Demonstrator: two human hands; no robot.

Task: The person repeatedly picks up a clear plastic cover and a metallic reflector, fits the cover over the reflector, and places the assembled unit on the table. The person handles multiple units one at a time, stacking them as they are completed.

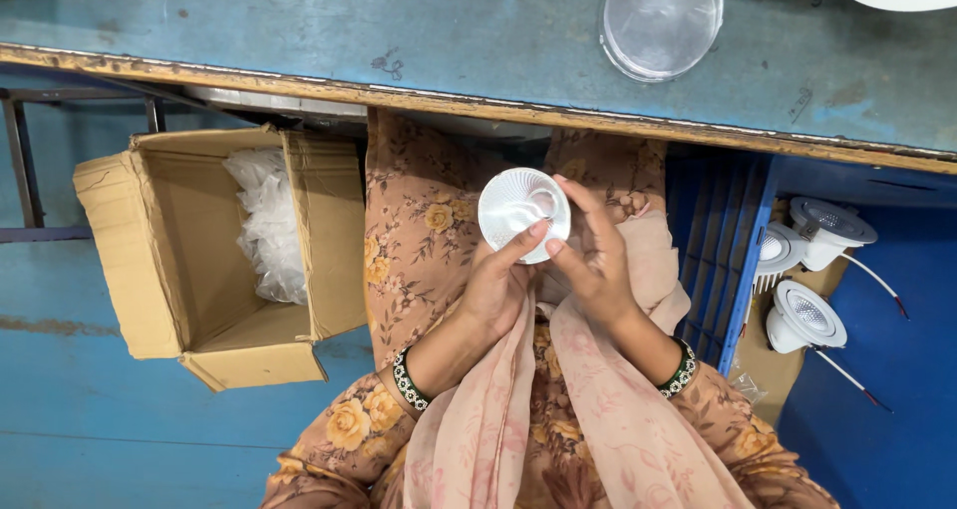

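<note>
I hold the ribbed white reflector disc (523, 213) over my lap, below the workbench (299, 30) edge, left hand (495, 290) and right hand (590, 260) pinching its rim. Judged light, rigid, fragile; grip edges only.

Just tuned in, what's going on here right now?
A seated person holds a round white ribbed reflector over their lap with both hands: left hand underneath, right hand at its rim. A clear cover lies on the bench. An open box stands left, finished lamps right.
</note>
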